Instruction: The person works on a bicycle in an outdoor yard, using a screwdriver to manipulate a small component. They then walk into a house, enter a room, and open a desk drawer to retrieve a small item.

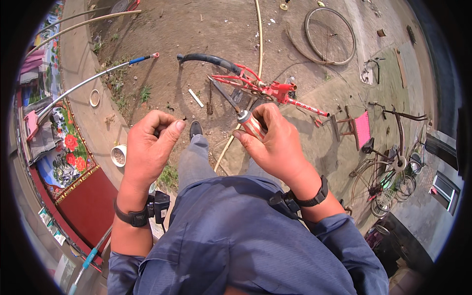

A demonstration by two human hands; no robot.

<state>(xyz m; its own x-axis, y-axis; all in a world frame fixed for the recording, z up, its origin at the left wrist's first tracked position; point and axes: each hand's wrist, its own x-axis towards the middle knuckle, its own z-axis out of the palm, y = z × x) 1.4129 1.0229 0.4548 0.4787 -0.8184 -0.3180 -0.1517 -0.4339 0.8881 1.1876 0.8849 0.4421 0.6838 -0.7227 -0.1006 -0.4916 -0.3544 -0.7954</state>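
Note:
My left hand (152, 147) is closed in a pinch on a tiny dark piece (184, 118) at its fingertips. My right hand (275, 142) grips a red-and-white striped handle (250, 125), with a long dark metal tool (223, 93) extending up and left from it, possibly a file. Just beyond lies a red bicycle frame (280, 92) on the dirt, with a curved black piece (211, 59), perhaps a mudguard or tire, at its end. A white strip (195, 98) lies left of the tool.
A wheel (347, 34) lies upper right. Farther down are a pink folding stool (362, 129) and several bicycle parts (400, 167). At left are a flowered panel (69, 147), a white bowl (119, 150), a metal pole (88, 81) and a concrete ledge (73, 59). A pale hose (258, 29) crosses the ground.

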